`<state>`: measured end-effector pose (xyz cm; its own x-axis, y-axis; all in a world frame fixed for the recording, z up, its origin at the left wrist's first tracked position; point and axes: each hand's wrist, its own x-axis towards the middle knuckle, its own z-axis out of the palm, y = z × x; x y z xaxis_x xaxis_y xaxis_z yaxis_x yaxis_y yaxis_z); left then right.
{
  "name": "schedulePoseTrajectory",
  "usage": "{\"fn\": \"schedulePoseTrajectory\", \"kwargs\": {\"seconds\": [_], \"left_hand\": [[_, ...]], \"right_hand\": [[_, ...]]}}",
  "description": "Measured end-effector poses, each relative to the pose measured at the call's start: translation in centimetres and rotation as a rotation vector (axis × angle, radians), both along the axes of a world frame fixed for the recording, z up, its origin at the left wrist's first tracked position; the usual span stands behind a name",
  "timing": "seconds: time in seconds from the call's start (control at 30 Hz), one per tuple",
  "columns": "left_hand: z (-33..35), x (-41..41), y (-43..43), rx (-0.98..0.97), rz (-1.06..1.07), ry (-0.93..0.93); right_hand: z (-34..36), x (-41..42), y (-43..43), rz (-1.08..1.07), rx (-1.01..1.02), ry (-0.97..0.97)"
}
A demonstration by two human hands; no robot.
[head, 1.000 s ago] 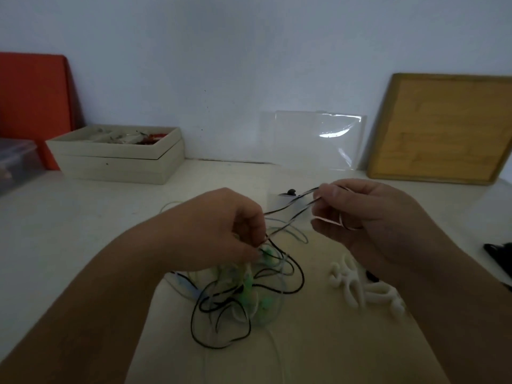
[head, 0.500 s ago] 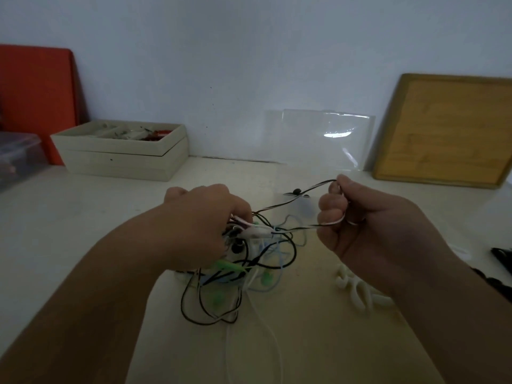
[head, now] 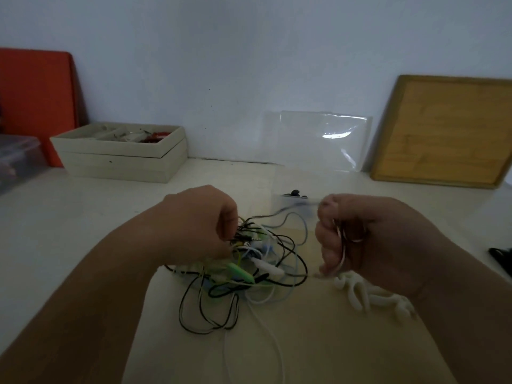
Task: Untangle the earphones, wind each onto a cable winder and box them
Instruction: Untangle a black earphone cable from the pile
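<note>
Earphones tangle (head: pixel 243 261), left hand (head: pixel 199 220) fingers pinching it, right hand (head: pixel 357 234) fingers clamped on cable (head: pixel 343 253)

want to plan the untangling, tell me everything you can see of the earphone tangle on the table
The earphone tangle is a loose knot of thin, rubbery-looking cords in black, white, green and pale blue, with green and white plugs showing. Its lower loops lie on the table; the left hand grips its top, and the right hand pinches a strand stretched out sideways.
</note>
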<state>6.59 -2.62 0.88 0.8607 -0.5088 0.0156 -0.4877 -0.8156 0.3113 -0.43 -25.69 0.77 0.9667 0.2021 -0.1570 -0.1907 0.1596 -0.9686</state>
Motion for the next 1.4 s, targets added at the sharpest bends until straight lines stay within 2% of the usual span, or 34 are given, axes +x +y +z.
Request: {"fn": "schedulePoseTrajectory", "kwargs": {"seconds": [0.1, 0.2, 0.27, 0.37, 0.43, 0.53, 0.6, 0.73, 0.8, 0.87, 0.93, 1.0, 1.03, 1.1, 1.17, 1.27, 1.4], "left_hand": [[-0.1, -0.1, 0.3, 0.027, 0.024, 0.031], [0.3, -0.3, 0.1, -0.078, 0.013, 0.116], [0.2, -0.3, -0.4, -0.122, 0.004, 0.099], [-0.3, -0.4, -1.6, -0.076, 0.026, 0.008], [-0.7, -0.4, -2.1, -0.068, 0.057, -0.024], [-0.7, -0.2, -2.1, -0.158, 0.096, -0.073], [-0.4, -0.2, -1.7, -0.218, 0.115, -0.107], [0.1, -0.3, -1.4, -0.256, 0.132, -0.177], [0.1, -0.3, -1.4, -0.267, 0.117, -0.223], [0.0, -0.2, -1.6, -0.281, 0.07, -0.238], [-0.2, -0.2, -1.8, -0.253, 0.024, -0.224], [-0.5, -0.3, -2.1, -0.207, -0.009, -0.219], [-0.6, -0.3, -2.4, -0.191, -0.021, -0.216], [-0.8, -0.4, -2.7, -0.171, -0.038, -0.208], [-0.8, -0.6, -3.1, -0.165, -0.062, -0.217], [-0.8, -0.7, -3.4, -0.215, -0.098, -0.239], [-0.8, -0.9, -2.9, -0.215, -0.089, -0.182]], "right_hand": [[0.1, -0.5, -0.7, 0.181, -0.24, -0.018], [-0.2, -0.7, -0.6, 0.205, -0.339, -0.047], [-0.4, -0.5, -0.2, 0.145, -0.379, -0.156], [-0.7, -0.1, 0.3, 0.02, -0.367, -0.424], [-0.7, 0.1, 0.4, -0.039, -0.274, -0.558], [-0.2, 0.2, 0.2, 0.018, 0.121, -0.568], [0.1, 0.2, 0.3, 0.057, 0.296, -0.559], [0.8, -0.5, -0.5, 0.086, 0.434, -0.445], [1.5, -1.0, -0.7, -0.048, 0.304, -0.314], [1.4, -0.8, -1.2, -0.244, -0.03, -0.194], [0.6, -0.2, -1.7, -0.417, -0.609, -0.225], [0.1, 0.1, -1.8, -0.537, -1.112, -0.366], [0.1, 0.0, -1.4, -0.576, -1.185, -0.452], [0.4, -0.5, -0.1, -0.484, -1.044, -0.56], [-0.1, -0.7, 1.7, -0.308, -0.909, -0.532], [-2.1, -0.1, 3.0, -0.272, -1.057, -0.51], [-2.5, 0.7, 2.3, -0.294, -1.058, -0.462]]}}
